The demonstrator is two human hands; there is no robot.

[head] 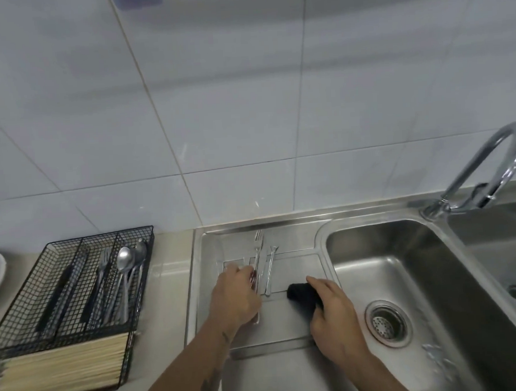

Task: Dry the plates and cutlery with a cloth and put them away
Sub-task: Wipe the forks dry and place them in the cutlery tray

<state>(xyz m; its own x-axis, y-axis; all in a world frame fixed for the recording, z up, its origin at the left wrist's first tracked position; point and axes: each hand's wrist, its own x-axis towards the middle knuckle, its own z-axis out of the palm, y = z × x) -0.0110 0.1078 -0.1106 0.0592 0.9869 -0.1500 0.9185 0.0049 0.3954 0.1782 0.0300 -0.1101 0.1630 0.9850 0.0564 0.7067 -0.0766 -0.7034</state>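
left hand (pixel 236 292) closes on a fork (pixel 258 249) at the draining board's (pixel 296 271) back; right hand (pixel 336 308) grips the cloth (pixel 301 294). lift it clear, then wipe handle to tines.

wire organiser (pixel 61 295) left of the draining board (pixel 290 322); sink basin (pixel 404 277) at its right.

Black cloth (pixel 304 294) — black mesh caddy (pixel 73 282) — pale grey tiles (pixel 246 106).

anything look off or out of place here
Nothing stands out. Loose cutlery lies on the steel drainboard, the left hand reaching for it, the right hand holding a dark cloth. The wire organiser looks tidy.
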